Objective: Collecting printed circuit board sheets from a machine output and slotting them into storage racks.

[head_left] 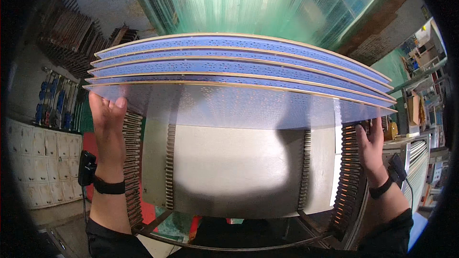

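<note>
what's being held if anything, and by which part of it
Apparently the nearest bluish sheet, by its two ends: left hand at its left end, right hand at its right, though finger closure is unclear.

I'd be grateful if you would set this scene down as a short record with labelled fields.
Panels: thin blue sheets with pale yellow edges, stacked one behind another; the nearest is see-through
Left hand: bare left hand at the nearest panel's left end
Right hand: bare right hand at its right end, thumb apart from the fingers
Grip: firmness unclear for both
Below: flat grey board, dark ribbed rails along both sides
Background: translucent green plastic curtain; pale metal lockers, left
</note>
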`<state>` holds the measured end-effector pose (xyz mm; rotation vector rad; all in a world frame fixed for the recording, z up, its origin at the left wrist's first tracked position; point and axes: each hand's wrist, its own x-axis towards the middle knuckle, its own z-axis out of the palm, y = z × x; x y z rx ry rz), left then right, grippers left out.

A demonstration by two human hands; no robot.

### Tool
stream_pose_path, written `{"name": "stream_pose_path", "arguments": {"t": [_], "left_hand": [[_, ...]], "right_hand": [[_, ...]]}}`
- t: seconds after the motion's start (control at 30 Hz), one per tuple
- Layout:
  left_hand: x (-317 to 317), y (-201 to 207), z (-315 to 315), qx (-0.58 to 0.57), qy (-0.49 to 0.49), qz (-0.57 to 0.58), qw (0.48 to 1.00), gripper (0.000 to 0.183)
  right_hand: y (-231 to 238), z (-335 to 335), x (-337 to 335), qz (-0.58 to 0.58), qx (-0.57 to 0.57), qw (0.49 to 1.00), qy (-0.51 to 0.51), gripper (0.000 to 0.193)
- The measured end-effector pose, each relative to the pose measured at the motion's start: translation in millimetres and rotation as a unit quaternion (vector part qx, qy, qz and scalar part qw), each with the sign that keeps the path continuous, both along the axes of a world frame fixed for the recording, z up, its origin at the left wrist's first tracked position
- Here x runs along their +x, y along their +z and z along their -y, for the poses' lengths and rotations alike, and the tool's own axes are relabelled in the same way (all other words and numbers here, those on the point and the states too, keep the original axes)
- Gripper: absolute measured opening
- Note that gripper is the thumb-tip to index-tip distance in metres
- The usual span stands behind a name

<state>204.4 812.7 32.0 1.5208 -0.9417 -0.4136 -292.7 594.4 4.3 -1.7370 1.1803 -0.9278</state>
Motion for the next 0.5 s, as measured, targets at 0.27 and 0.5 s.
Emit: {"name": "stream_pose_path", "arguments": {"t": [0.27, 0.5], "left_hand": [[13, -16, 5, 0.02, -0.011, 0.065, 0.998, 0.061], [58, -46, 17, 0.008, 0.048, 0.033, 0.998, 0.078]], "right_hand": [[-14, 4, -18, -0.207, -0.148, 0.965, -0.061, 0.05], [11, -2, -14, -0.034, -0.183, 0.961, -0.202, 0.065]]}}
